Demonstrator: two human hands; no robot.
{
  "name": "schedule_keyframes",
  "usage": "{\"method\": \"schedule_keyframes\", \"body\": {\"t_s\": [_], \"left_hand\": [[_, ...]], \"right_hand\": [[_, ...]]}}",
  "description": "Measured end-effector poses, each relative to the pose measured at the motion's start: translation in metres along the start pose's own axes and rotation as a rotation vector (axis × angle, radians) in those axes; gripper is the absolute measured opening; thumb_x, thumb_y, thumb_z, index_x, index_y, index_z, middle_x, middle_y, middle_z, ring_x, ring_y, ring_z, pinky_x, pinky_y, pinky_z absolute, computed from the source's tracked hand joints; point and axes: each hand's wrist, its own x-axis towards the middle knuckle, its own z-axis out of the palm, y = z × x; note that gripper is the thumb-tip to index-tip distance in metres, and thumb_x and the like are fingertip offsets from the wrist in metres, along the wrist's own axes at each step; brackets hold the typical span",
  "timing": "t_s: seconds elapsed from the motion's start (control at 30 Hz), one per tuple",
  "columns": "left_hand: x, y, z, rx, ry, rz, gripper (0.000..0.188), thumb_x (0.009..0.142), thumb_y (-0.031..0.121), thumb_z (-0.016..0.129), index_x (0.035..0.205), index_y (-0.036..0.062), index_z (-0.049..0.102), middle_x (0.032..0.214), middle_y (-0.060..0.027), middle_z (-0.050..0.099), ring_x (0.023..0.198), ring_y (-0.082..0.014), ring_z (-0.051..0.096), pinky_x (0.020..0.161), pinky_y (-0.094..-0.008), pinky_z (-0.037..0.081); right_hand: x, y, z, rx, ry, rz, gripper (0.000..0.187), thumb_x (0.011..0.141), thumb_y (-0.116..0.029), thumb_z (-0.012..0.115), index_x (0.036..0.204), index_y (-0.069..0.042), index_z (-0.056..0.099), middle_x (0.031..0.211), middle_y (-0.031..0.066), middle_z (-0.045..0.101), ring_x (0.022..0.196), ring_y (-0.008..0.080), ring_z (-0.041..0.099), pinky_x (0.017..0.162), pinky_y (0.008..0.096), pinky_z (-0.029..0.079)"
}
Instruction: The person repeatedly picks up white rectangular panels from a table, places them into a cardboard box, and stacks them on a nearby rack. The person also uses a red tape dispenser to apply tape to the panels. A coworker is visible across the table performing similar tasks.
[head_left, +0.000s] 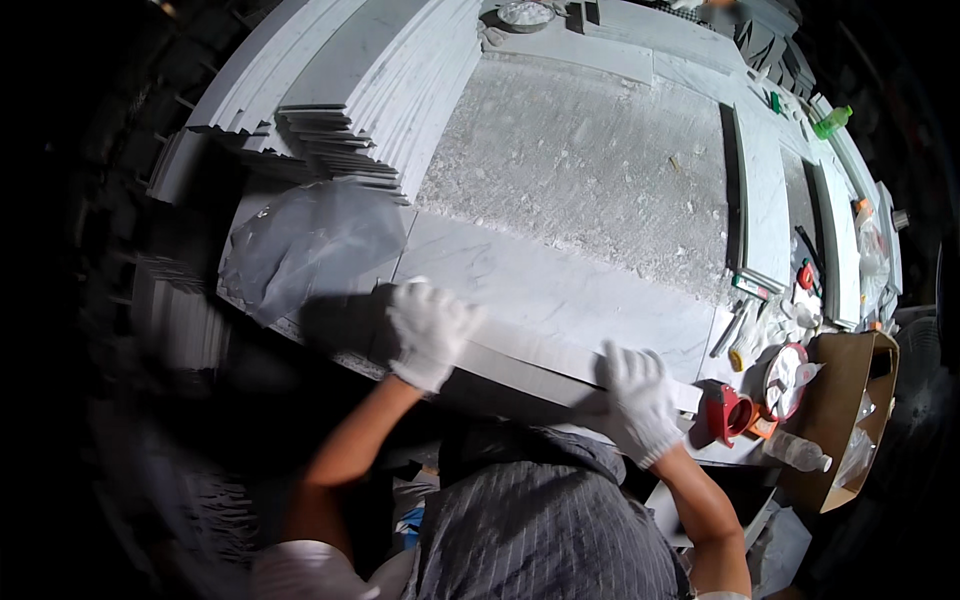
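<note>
Dusty gray table [580,150], white boards [425,95] piled at left, crinkly see-through bag [315,240] by them, long white strip [520,372] along the near edge, red thing with a round hole [717,412] at right.

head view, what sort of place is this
Probably a stone or tile workshop: stacked white slabs with grey veining, a worktop coated in pale dust and chips, and a long pale strip at the near edge suggest it.
</note>
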Motion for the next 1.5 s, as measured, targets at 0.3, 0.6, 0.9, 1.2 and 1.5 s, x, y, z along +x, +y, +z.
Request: {"method": "schedule_keyframes", "body": {"t_s": [0.3,0.6,0.9,1.2,1.5], "left_hand": [[0.025,0.003,-0.022,-0.097,-0.338,0.019,0.022,0.094,0.026,0.052,0.104,0.0081,0.06,0.101,-0.0101,0.062,0.099,-0.0279,0.056,0.098,-0.0467,0.035],[0.015,-0.017,-0.027,0.044,-0.358,-0.089,0.017,0.092,0.025,0.054,0.089,0.0129,0.066,0.09,-0.0043,0.063,0.096,-0.0263,0.056,0.102,-0.0514,0.031],[0.004,-0.018,-0.022,0.087,-0.237,-0.069,0.02,0.091,0.03,0.054,0.084,0.0155,0.066,0.087,-0.002,0.063,0.095,-0.0243,0.054,0.09,-0.0475,0.035],[-0.002,-0.016,-0.028,0.065,-0.193,-0.031,0.039,0.096,0.04,0.049,0.118,0.0105,0.062,0.116,-0.0083,0.061,0.116,-0.0289,0.051,0.11,-0.0543,0.025],[0.018,0.022,-0.037,-0.138,-0.307,0.143,0.059,0.1,0.055,0.032,0.122,0.0074,0.059,0.122,-0.0095,0.059,0.118,-0.031,0.05,0.109,-0.0525,0.028]], "right_hand": [[0.021,-0.007,0.007,0.095,0.024,-0.045,0.057,0.065,-0.047,0.083,0.096,-0.009,0.053,0.091,0.01,0.056,0.081,0.0245,0.057,0.082,0.0415,0.046],[-0.054,0.053,0.002,0.061,0.114,0.083,0.091,0.055,-0.052,0.087,0.123,-0.003,0.051,0.108,0.0147,0.061,0.1,0.034,0.059,0.09,0.0476,0.044],[-0.137,0.077,0.006,0.088,0.238,0.338,0.114,0.061,-0.065,0.078,0.142,0.004,0.036,0.139,0.0233,0.046,0.132,0.0415,0.041,0.115,0.0546,0.022],[-0.1,0.05,-0.007,0.04,0.242,0.16,0.106,0.056,-0.051,0.087,0.142,-0.008,0.042,0.146,0.018,0.042,0.137,0.041,0.036,0.113,0.0578,0.026],[-0.072,0.01,-0.015,-0.003,0.219,-0.012,0.065,0.075,-0.043,0.073,0.132,-0.015,0.057,0.137,0.0077,0.053,0.13,0.0288,0.047,0.112,0.0532,0.03]]}}
